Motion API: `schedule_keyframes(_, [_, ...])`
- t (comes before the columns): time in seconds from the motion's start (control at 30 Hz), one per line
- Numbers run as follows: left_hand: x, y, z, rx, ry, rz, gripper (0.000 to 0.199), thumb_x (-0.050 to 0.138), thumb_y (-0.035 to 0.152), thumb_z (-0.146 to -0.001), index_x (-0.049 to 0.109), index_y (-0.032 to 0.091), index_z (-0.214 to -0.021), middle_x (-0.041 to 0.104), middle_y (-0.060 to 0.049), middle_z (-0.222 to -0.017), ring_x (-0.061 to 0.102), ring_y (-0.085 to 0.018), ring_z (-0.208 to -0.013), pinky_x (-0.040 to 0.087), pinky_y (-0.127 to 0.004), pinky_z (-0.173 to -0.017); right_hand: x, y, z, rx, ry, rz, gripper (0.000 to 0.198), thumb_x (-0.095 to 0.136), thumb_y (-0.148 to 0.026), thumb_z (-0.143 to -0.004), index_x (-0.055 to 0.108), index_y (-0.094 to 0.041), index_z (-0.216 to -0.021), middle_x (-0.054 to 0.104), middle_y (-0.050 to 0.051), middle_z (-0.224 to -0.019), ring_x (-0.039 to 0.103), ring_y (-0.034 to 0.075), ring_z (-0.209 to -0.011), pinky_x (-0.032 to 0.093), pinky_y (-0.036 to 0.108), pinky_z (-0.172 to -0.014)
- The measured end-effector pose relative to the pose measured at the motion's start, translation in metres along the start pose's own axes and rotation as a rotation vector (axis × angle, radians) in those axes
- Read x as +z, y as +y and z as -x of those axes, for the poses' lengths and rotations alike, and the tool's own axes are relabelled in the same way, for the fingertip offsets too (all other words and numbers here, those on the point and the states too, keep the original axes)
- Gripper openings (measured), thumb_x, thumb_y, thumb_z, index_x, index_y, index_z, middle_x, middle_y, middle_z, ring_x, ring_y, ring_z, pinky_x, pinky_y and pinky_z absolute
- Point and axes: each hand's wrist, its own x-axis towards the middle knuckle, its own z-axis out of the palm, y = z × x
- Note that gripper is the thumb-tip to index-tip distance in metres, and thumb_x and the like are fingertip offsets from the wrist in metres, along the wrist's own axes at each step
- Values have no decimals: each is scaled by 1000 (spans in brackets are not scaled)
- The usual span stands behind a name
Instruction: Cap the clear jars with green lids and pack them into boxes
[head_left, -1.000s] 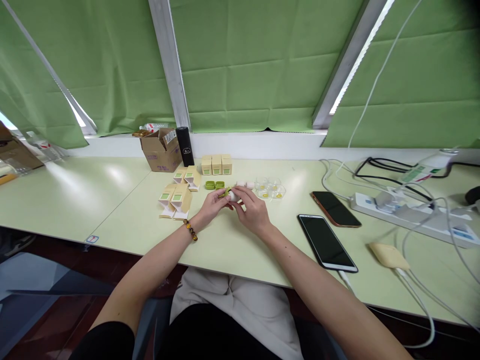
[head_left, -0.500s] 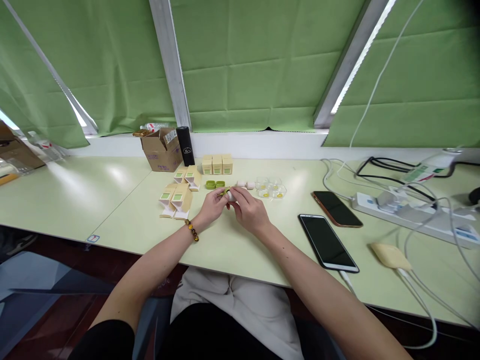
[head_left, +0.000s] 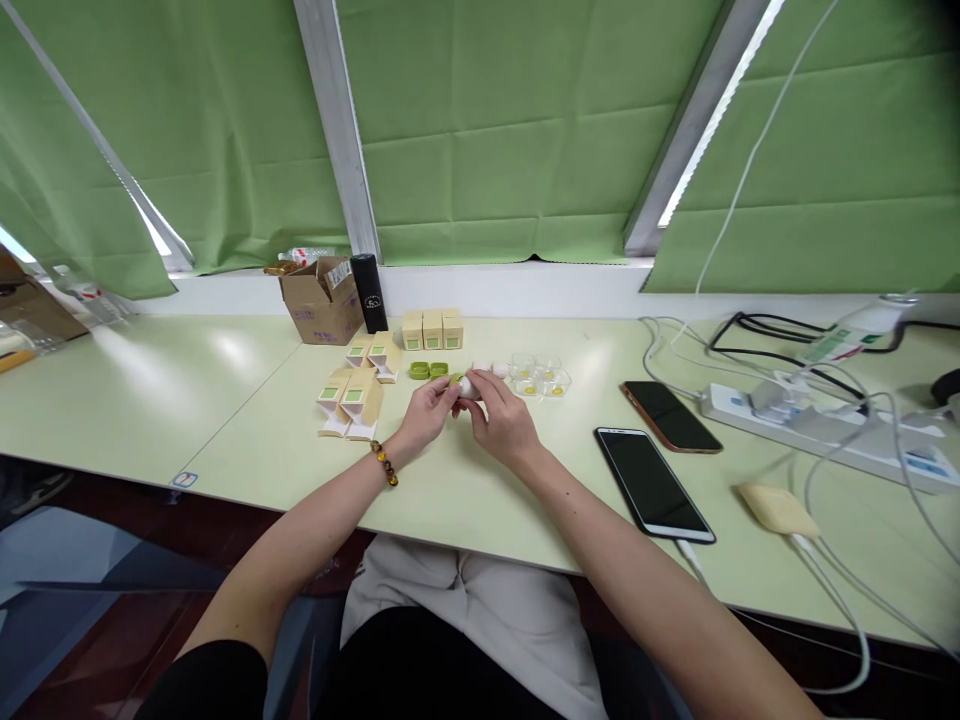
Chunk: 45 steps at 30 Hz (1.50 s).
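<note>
Close together above the table, my left hand (head_left: pixel 424 412) and my right hand (head_left: pixel 502 418) meet over small parts. Pinched in my left fingers is a small green piece (head_left: pixel 455 378), mostly hidden. My right fingers grip a small white rounded object (head_left: pixel 466 387), pressed against the green piece or very near it. Just behind the hands stand small green square cups (head_left: pixel 420 370). Small pale cylinders (head_left: pixel 498 369) lie past my right fingertips, partly covered. To their right sit several clear plastic cups (head_left: pixel 555 382) with yellow spots inside.
Opened cream cartons (head_left: pixel 361 398) stand left of my hands; closed cream boxes (head_left: pixel 433 329) are behind. Further back are a cardboard box (head_left: pixel 322 303) and a black cylinder (head_left: pixel 370 293). On the right lie two phones (head_left: pixel 654 485), a power strip (head_left: pixel 817 425) and cables.
The white object now shows more between my fingers, and my right fingers have shifted slightly on it. The view has moved a little; the things on the table stay put.
</note>
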Motion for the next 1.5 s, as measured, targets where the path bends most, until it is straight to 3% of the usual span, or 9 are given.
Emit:
schedule_keyframes(0.3, [-1, 0, 0, 3, 24, 2, 58, 68, 73, -90, 61, 16, -83, 58, 0, -71, 55, -12, -65, 47, -28, -65, 2, -2, 1, -39, 15, -16, 41, 46, -25, -109, 57, -13, -146, 74, 21, -134, 73, 31, -127, 68, 46, -99])
schedule_keyframes(0.53, [-2, -3, 1, 1, 12, 7, 58, 79, 67, -85, 65, 12, -99, 66, -5, -86, 65, -15, -78, 56, -30, -76, 1, -1, 2, -31, -36, -14, 43, 44, -23, -109, 56, -13, -148, 73, 22, -137, 73, 31, -126, 68, 47, -99])
schedule_keyframes(0.8, [-3, -5, 2, 16, -21, 22, 54, 76, 63, -89, 67, 11, -104, 69, -7, -92, 67, -17, -83, 59, -32, -81, -1, -3, 2, -64, -42, 42, 45, 43, -22, -109, 55, -13, -151, 73, 22, -137, 73, 30, -126, 70, 42, -93])
schedule_keyframes(0.97, [-3, -8, 0, 39, 59, -11, 52, 77, 58, -90, 69, 13, -114, 73, -9, -101, 67, -17, -86, 57, -32, -83, 0, -6, 2, -68, -70, 67, 48, 41, -22, -110, 53, -14, -155, 72, 21, -140, 73, 31, -127, 70, 42, -92])
schedule_keyframes(1.33, [5, -1, 7, 105, 172, -86, 40, 74, 54, -92, 64, 17, -104, 65, -3, -88, 61, -14, -76, 53, -28, -72, 1, -11, -2, -99, -26, 46, 53, 40, -19, -109, 46, -14, -161, 70, 21, -144, 72, 31, -129, 69, 41, -97])
schedule_keyframes(1.5, [2, -1, 7, 113, 151, -72, 44, 72, 58, -93, 66, 17, -107, 69, -5, -91, 63, -16, -79, 54, -30, -75, 1, -12, -2, -84, -13, 34, 52, 43, -22, -109, 47, -16, -160, 71, 21, -142, 72, 31, -128, 69, 42, -95])
